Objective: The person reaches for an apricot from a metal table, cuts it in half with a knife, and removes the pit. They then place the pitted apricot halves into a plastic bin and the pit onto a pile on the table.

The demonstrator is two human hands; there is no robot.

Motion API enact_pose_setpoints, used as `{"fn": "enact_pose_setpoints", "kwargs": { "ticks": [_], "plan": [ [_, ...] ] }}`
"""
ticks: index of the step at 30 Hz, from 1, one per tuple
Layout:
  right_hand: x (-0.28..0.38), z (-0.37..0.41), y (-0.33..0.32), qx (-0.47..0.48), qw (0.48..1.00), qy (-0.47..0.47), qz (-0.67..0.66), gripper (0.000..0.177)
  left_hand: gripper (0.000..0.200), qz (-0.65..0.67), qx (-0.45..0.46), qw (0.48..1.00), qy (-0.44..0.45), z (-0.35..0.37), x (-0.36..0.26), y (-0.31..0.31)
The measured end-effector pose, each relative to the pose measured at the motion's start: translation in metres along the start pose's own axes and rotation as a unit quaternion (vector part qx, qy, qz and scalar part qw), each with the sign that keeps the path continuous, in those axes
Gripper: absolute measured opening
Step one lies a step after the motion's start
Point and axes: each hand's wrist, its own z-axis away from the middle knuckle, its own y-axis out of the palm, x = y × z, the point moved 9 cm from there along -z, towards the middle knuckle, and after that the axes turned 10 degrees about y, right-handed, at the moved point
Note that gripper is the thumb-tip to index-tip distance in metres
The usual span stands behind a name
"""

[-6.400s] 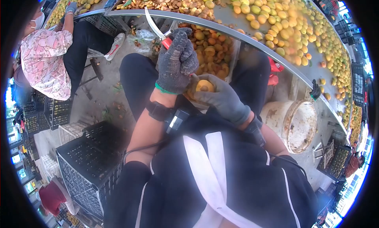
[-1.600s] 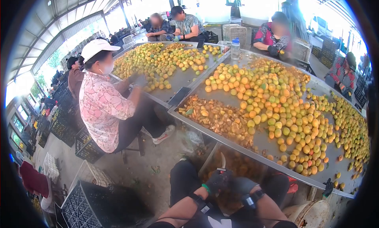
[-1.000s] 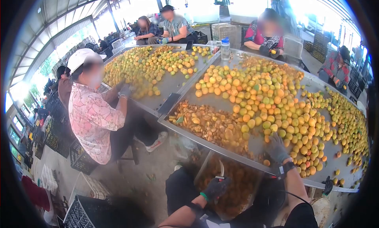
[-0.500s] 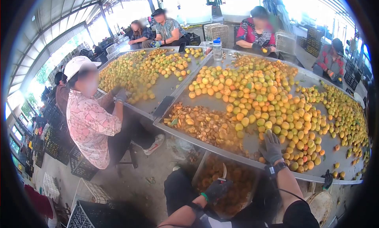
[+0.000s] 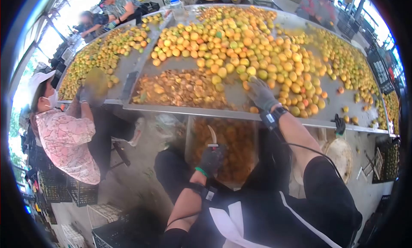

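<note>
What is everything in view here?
table: one, grey metal, across top
whole fruit: many, yellow-orange, on table
cut fruit: one pile, orange-brown, table's near edge
bin: one, holding orange fruit, under table
bottle: one, clear, table's far end
co-worker: one, pink patterned top, left
other people: two or more, far side
crates: several, black, floor left
bucket: one, whitish, floor right
knife: one, curved blade, left hand
left hand: dark glove, fingers round knife
right hand: grey glove, among whole fruit

My left hand (image 5: 212, 158) & right hand (image 5: 260, 93) are sitting in rough, dark grey knit cloth. The knife (image 5: 212, 135) blade is showing as smooth pale metal. The table (image 5: 234, 92) is looking like dull matt sheet metal, and the apricots (image 5: 223, 72) are showing smooth, matt skin.
</note>
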Motion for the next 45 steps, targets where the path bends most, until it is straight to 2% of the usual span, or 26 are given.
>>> {"fn": "enact_pose_setpoints", "kwargs": {
  "ticks": [1, 2, 4, 8, 11, 13, 17, 21, 23, 25, 26, 27, 28, 29, 30, 31, 33, 34, 35, 37, 38, 39, 41, 42, 44, 45],
  "plan": [
    [0.001, -0.003, -0.003, 0.008, 1.0, 0.007, 0.004, 0.047, 0.017, -0.186, -0.112, 0.976, 0.033, 0.006, -0.012, 0.007],
    [0.008, -0.006, -0.013, 0.035, 0.999, 0.014, -0.029, 0.041, 0.014, -0.365, -0.217, 0.903, 0.064, 0.016, -0.03, 0.01],
    [0.031, -0.013, -0.033, 0.051, 0.997, 0.011, -0.059, 0.031, 0.012, -0.364, -0.231, 0.901, 0.053, 0.015, -0.029, 0.017],
    [0.066, -0.037, -0.023, 0.076, 0.994, -0.042, -0.073, 0.032, 0.013, -0.358, -0.244, 0.9, 0.049, 0.012, -0.028, 0.014],
    [0.095, -0.057, 0.011, 0.157, 0.986, -0.041, -0.031, 0.039, 0.013, -0.375, -0.241, 0.893, 0.053, 0.008, -0.029, 0.014],
    [0.108, -0.069, 0.042, 0.164, 0.976, -0.089, -0.112, 0.049, 0.012, -0.387, -0.226, 0.891, 0.074, 0.005, -0.03, 0.016],
    [0.112, -0.087, 0.078, 0.217, 0.975, 0.012, -0.041, 0.056, 0.014, -0.418, -0.235, 0.875, 0.065, 0.009, -0.038, 0.009],
    [0.102, -0.097, 0.084, 0.224, 0.968, 0.065, -0.094, 0.049, 0.013, -0.358, -0.237, 0.9, 0.071, 0.01, -0.038, 0.009],
    [0.092, -0.093, 0.083, 0.213, 0.966, 0.077, -0.122, 0.045, 0.012, -0.382, -0.229, 0.891, 0.09, 0.007, -0.042, 0.017],
    [0.083, -0.088, 0.068, 0.139, 0.968, 0.075, -0.194, 0.046, 0.01, -0.368, -0.228, 0.899, 0.07, 0.004, -0.038, 0.014],
    [0.085, -0.085, 0.05, 0.061, 0.981, 0.053, -0.178, 0.044, 0.01, -0.357, -0.23, 0.904, 0.053, 0.003, -0.036, 0.012],
    [0.085, -0.081, 0.044, 0.058, 0.981, 0.054, -0.177, 0.044, 0.01, -0.359, -0.227, 0.904, 0.053, 0.003, -0.035, 0.013],
    [0.069, -0.073, 0.044, 0.09, 0.919, 0.146, -0.354, 0.043, 0.01, -0.365, -0.232, 0.899, 0.067, 0.005, -0.036, 0.015],
    [0.064, -0.061, 0.042, 0.118, 0.816, 0.231, -0.516, 0.042, 0.01, -0.371, -0.236, 0.895, 0.08, 0.007, -0.037, 0.016],
    [0.069, -0.052, 0.04, 0.137, 0.651, 0.282, -0.691, 0.041, 0.01, -0.372, -0.232, 0.895, 0.079, 0.006, -0.036, 0.015],
    [0.07, -0.042, 0.023, 0.134, 0.652, 0.283, -0.69, 0.041, 0.01, -0.319, -0.231, 0.914, 0.092, 0.007, -0.037, 0.012],
    [0.101, -0.003, 0.004, 0.223, 0.415, 0.309, -0.826, 0.034, 0.01, -0.264, -0.231, 0.931, 0.101, 0.01, -0.039, 0.014],
    [0.106, 0.014, -0.001, 0.251, 0.408, 0.289, -0.829, 0.035, 0.01, -0.283, -0.233, 0.919, 0.146, 0.01, -0.05, 0.021],
    [0.105, 0.033, -0.002, 0.254, 0.405, 0.297, -0.827, 0.035, 0.011, -0.301, -0.238, 0.904, 0.19, 0.013, -0.061, 0.028],
    [0.126, 0.081, -0.006, 0.348, 0.411, 0.245, -0.806, 0.034, 0.013, -0.352, -0.2, 0.875, 0.264, 0.021, -0.08, 0.05],
    [0.135, 0.11, -0.012, 0.371, 0.455, 0.275, -0.761, 0.035, 0.013, -0.336, -0.2, 0.884, 0.256, 0.023, -0.081, 0.055],
    [0.141, 0.136, -0.009, 0.38, 0.447, 0.284, -0.758, 0.035, 0.013, -0.321, -0.201, 0.891, 0.248, 0.026, -0.082, 0.06],
    [0.155, 0.194, 0.004, 0.514, 0.516, 0.293, -0.619, 0.036, 0.011, -0.309, -0.189, 0.897, 0.252, 0.032, -0.081, 0.076],
    [0.159, 0.209, 0.008, 0.517, 0.512, 0.293, -0.62, 0.036, 0.011, -0.327, -0.194, 0.895, 0.233, 0.034, -0.076, 0.081],
    [0.155, 0.201, -0.004, 0.371, 0.695, 0.195, -0.584, 0.038, 0.01, -0.383, -0.214, 0.881, 0.177, 0.043, -0.067, 0.091],
    [0.156, 0.201, -0.007, 0.372, 0.694, 0.196, -0.584, 0.038, 0.01, -0.382, -0.215, 0.881, 0.177, 0.045, -0.061, 0.091]
  ]
}}
